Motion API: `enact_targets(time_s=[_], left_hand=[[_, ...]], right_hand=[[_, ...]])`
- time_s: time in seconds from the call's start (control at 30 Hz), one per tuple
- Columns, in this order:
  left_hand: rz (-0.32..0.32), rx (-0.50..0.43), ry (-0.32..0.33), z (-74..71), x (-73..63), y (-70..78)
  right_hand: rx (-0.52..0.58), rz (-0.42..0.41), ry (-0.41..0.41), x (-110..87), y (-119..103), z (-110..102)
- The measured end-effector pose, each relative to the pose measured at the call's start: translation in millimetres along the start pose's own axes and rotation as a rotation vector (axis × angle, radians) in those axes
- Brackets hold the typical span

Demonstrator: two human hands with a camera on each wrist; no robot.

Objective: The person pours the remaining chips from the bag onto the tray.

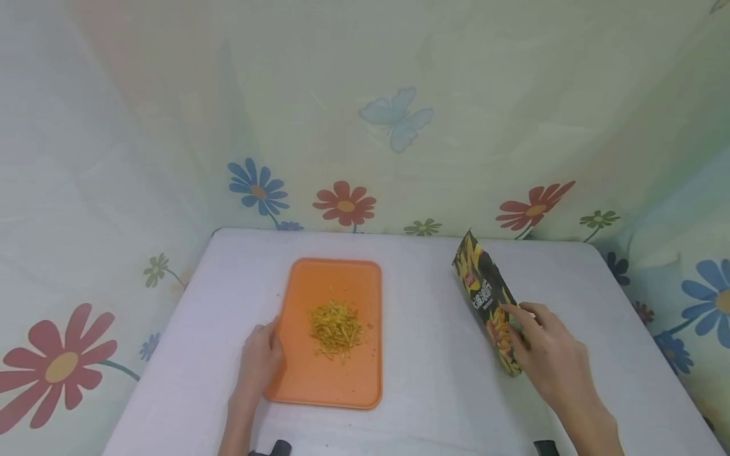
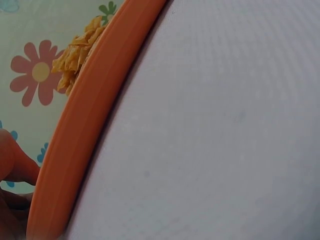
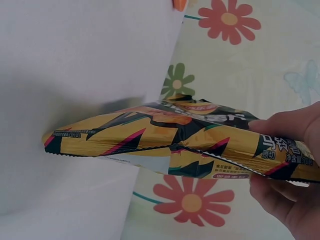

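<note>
On the left half of the table lies an orange tray [image 1: 319, 383], with a heap of thin yellow chip pieces [image 1: 336, 329] at its middle and some crumbs around. My left hand [image 1: 262, 354] grips the tray's left rim. The left wrist view shows the tray's side wall [image 2: 92, 125] and the fingers [image 2: 17, 162] at its lower end. My right hand [image 1: 550, 354] pinches a black and yellow chip bag [image 1: 481, 288] near one end. In the right wrist view, the bag [image 3: 165, 130] slants between thumb and fingers. Whether it is torn open cannot be told.
A white cloth covers the table [image 1: 422, 418]. Behind and beside it hangs a pale curtain [image 1: 456, 82] printed with flowers and a butterfly. Two small black objects [image 1: 281, 448] show at the head view's lower edge, near the wrists.
</note>
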State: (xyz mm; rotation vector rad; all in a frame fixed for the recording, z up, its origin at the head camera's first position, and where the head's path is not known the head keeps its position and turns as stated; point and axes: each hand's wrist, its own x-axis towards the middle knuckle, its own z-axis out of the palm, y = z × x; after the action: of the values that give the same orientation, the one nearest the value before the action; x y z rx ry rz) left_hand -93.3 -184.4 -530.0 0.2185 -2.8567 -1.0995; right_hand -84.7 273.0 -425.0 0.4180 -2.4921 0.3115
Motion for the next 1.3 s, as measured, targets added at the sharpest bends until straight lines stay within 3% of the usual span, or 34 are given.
enact_targets(time_s=[0.17, 0.47, 0.6, 0.97, 1.13, 1.3], left_hand=[[0.000, 0.006, -0.001, 0.3, 0.3, 0.0], [0.008, 0.006, 0.011, -1.2, -0.5, 1.6], [0.006, 0.007, 0.014, -0.8, -0.5, 1.2], [-0.013, 0.007, -0.006, -1.1, -0.5, 0.2], [-0.006, 0.013, -0.003, -0.6, 0.4, -0.5], [-0.018, -0.002, -0.011, 0.4, 0.5, -0.8]], right_hand=[[0.042, -0.004, -0.063, 0.7, -2.2, -1.6], [0.142, -0.086, -0.178, -0.8, -4.4, -0.2], [0.173, -0.118, -0.190, -1.4, -7.9, 3.6], [0.221, -0.152, -0.250, -2.0, -22.3, 13.4], [0.225, -0.205, -0.276, -3.8, -32.5, 25.6], [0.173, -0.209, -0.361, -6.1, -48.8, 40.1]])
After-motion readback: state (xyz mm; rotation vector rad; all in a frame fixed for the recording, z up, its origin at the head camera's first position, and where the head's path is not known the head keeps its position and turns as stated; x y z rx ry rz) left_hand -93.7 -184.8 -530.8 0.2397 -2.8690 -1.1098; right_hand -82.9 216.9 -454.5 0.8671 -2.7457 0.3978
